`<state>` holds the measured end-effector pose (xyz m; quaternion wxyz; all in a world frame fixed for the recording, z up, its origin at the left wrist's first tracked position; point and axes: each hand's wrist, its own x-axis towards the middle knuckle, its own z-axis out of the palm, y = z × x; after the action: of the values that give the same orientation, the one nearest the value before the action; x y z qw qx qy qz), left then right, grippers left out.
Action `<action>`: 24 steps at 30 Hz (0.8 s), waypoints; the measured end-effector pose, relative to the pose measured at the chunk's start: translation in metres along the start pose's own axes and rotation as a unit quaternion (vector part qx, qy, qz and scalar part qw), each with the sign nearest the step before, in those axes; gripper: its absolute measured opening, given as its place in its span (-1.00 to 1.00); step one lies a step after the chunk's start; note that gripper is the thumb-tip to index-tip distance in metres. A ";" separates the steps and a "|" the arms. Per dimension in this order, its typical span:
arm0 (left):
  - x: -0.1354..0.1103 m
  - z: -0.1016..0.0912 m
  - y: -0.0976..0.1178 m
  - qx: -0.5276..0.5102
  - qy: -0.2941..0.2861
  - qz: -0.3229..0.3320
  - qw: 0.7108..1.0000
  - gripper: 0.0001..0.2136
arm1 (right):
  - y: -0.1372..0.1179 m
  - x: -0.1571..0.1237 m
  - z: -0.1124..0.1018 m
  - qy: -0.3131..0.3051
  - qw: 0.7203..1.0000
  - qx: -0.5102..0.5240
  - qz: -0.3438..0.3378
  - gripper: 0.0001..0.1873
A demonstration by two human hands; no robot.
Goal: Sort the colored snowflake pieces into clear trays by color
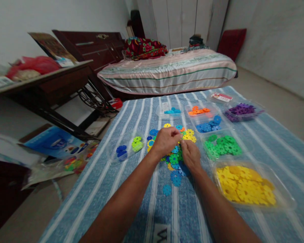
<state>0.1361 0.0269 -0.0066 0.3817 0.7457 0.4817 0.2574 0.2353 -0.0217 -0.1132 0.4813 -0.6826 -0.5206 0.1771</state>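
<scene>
A heap of mixed coloured snowflake discs [176, 162] lies on the blue striped mat [116, 175]. My left hand [166, 140] hovers over the heap with its fingers pinched together; what it pinches is too small to name. My right hand [190, 154] rests on the heap just beside it, fingers curled down among the discs, its fingertips meeting those of the left hand. A single blue disc [167, 189] lies apart, nearer to me.
Clear trays hold sorted discs: yellow [245, 185], green [221, 145], blue [207, 127], orange [199, 110], purple [240, 111], light blue [172, 111]; one at left [129, 146] has blue and lime. A bed [167, 71] lies beyond, a dark table [40, 84] and packaging [55, 143] at left.
</scene>
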 end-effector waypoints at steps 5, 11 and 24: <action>-0.053 0.010 -0.031 0.221 -0.113 -0.026 0.968 -0.91 | 0.001 0.001 0.000 0.000 1.000 0.011 0.023 -0.55; -0.081 0.030 -0.025 0.330 -0.143 -0.015 0.933 -0.82 | 0.003 0.001 0.000 0.000 0.999 0.030 0.027 -0.52; -0.088 0.042 -0.025 0.321 -0.140 -0.031 0.936 -0.80 | 0.003 0.002 -0.001 -0.010 0.999 0.033 0.028 -0.50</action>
<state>0.1196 -0.0608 -0.0525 0.1930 0.8416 0.5036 -0.0299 0.2384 -0.0206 -0.1146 0.4930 -0.6790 -0.5000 0.2141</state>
